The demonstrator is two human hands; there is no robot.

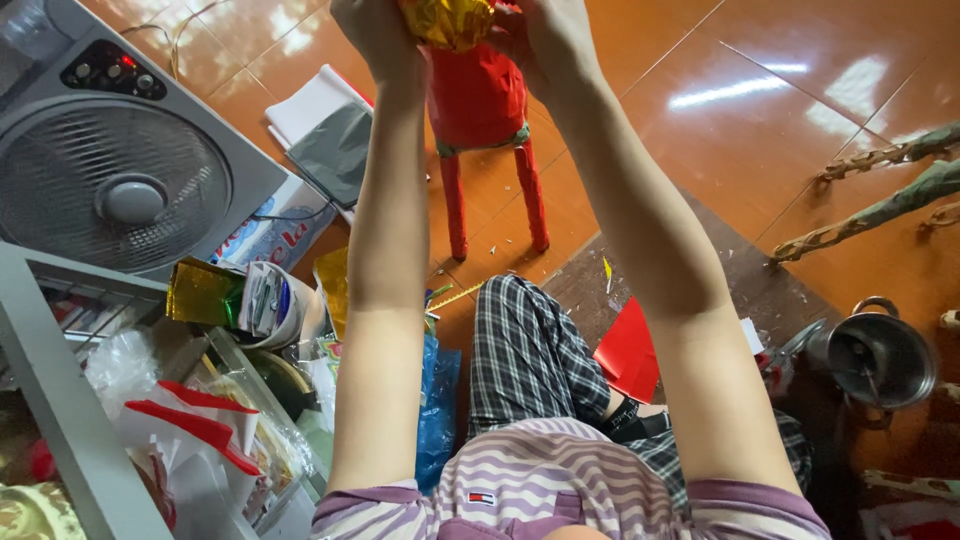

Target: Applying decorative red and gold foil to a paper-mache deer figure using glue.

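Both my arms reach up and forward to the top of the frame. My left hand [375,35] and my right hand [545,35] grip a red paper-covered figure [478,95] with two thin red legs hanging down and a green band around its middle. Crumpled gold foil [450,18] sits on top of the figure, between my two hands. My fingers are closed on the figure's upper part, and the frame's top edge cuts off my fingertips.
A grey box fan [120,160] stands at the left above a glass cabinet [60,400] full of paper and foil. A red sheet [630,350] lies on a dark mat by my knee. A metal pot [880,355] and green-wrapped frame pieces [880,210] lie at the right.
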